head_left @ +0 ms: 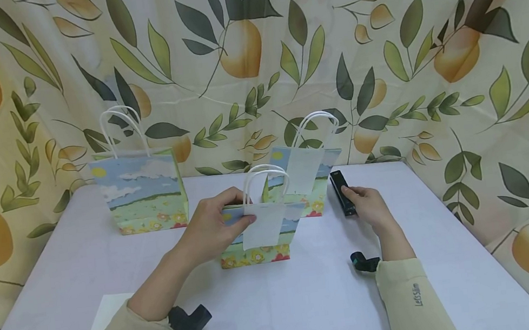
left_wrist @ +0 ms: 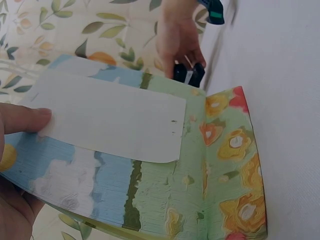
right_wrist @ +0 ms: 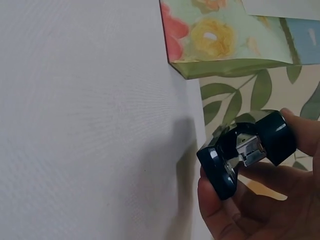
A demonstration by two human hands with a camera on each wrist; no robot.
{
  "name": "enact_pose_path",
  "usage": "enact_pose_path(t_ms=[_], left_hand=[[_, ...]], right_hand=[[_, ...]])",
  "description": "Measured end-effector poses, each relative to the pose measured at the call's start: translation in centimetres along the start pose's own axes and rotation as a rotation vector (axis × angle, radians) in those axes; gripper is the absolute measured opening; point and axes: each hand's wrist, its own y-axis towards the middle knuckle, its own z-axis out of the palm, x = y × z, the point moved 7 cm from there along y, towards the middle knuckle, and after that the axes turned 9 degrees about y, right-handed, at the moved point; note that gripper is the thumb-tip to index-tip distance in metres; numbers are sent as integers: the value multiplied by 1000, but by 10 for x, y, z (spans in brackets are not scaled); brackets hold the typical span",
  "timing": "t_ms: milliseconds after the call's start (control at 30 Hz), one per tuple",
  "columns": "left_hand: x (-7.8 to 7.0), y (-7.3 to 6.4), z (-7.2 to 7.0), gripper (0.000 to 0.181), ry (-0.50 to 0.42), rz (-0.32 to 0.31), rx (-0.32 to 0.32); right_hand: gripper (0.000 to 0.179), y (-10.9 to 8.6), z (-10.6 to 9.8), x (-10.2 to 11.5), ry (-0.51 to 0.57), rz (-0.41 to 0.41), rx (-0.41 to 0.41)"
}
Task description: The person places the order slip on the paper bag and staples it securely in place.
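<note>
My left hand [head_left: 209, 227] pinches the top edge of a small paper gift bag [head_left: 254, 256] with a painted sky and flower meadow, thumb in front. A white paper slip [head_left: 263, 228] lies against the bag's front, below its white twisted handles. In the left wrist view, small dark marks show near one end of the slip [left_wrist: 112, 117]. To the bag's right, my right hand [head_left: 371, 206] holds a black stapler [head_left: 342, 193] just above or on the table; which, I cannot tell. The right wrist view shows the stapler's jaws apart, with metal inside.
Behind stands a similar bag [head_left: 317, 200] with a white slip on its front. A larger bag of the same pattern [head_left: 146, 200] is at the back left. White paper [head_left: 102, 317] lies at the front left of the white table [head_left: 286, 315]. A fruit-print curtain [head_left: 285, 92] hangs behind.
</note>
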Motion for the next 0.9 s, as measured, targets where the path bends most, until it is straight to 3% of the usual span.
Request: enact_pose_path(t_ms=[900], left_hand=[[-1,0,0,23,-11,2,6]], right_hand=[[76,0,8,-2,-156,23,-8]])
